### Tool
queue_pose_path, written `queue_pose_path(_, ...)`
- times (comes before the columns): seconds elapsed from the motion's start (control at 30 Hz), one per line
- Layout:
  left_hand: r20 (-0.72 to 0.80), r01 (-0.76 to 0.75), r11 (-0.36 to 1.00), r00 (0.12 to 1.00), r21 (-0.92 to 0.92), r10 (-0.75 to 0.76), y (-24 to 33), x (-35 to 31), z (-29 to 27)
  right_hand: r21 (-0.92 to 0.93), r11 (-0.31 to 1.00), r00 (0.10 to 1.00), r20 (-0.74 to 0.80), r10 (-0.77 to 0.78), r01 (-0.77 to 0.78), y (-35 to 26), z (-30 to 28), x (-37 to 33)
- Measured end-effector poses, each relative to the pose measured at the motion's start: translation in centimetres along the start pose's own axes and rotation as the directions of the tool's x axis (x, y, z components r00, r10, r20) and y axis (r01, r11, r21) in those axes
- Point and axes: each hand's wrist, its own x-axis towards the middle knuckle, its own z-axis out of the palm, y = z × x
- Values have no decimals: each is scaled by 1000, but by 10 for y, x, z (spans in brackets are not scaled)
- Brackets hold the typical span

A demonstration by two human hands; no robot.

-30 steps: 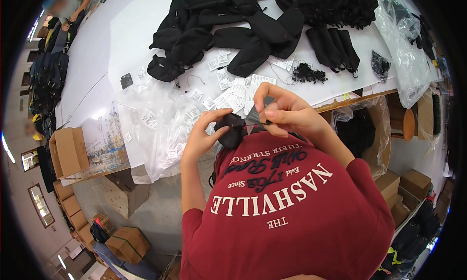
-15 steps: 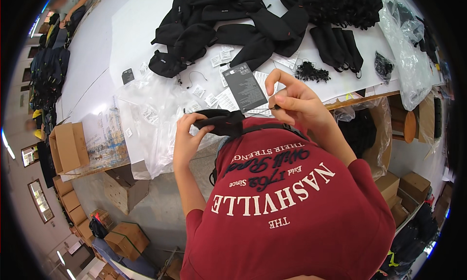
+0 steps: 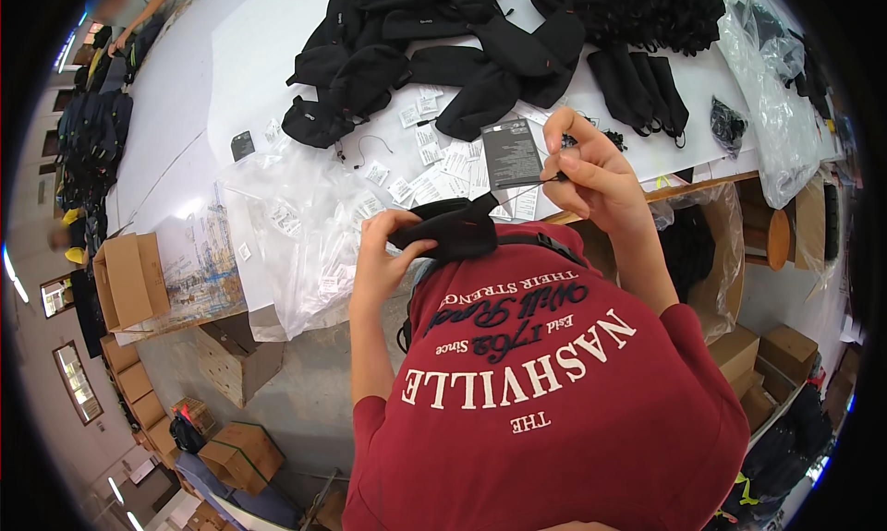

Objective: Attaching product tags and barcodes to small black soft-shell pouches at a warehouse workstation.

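My left hand (image 3: 390,247) is closed on the rim of a small black fabric pouch (image 3: 455,231), thumb on the near side. The pouch is held up in front of my red shirt, its opening partly showing. To its right, my right hand (image 3: 594,175) pinches a thin black cord (image 3: 534,185) with a small dark end piece. The cord runs taut toward the pouch's upper right corner. A dark grey printed card (image 3: 511,154) is beside my right fingertips; whether it hangs from the cord is unclear. White paper labels (image 3: 453,174) lie loose on the table behind.
Black fabric pouches (image 3: 443,65) are heaped across the white table (image 3: 185,162). Clear plastic sheeting (image 3: 305,226) covers part of the left edge. A bunch of small black cords lies behind my right hand. Cardboard boxes (image 3: 131,277) stand left and right. Another person works far left.
Both hands have moved right, the right one also slightly away from me, with the pouch and cord between them. The dark grey card has shifted right along with them.
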Motion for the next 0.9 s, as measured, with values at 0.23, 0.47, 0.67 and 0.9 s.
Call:
queue_pose_path(0.23,42,-206,954,979,217,202,-9,1,8,48,998,1000,-6,-26,26,1,-4,-2)
queue_pose_path(0.47,-186,-204,951,950,231,249,-9,-3,22,11,1000,999,-29,-28,29,-3,0,-3)
queue_pose_path(0.67,-95,-256,929,952,267,290,-6,1,19,-20,999,998,-55,-27,26,-3,-1,-2)
queue_pose_path(0.9,-83,-228,935,962,270,259,-8,1,22,-4,1000,998,-58,-15,15,0,1,-2)
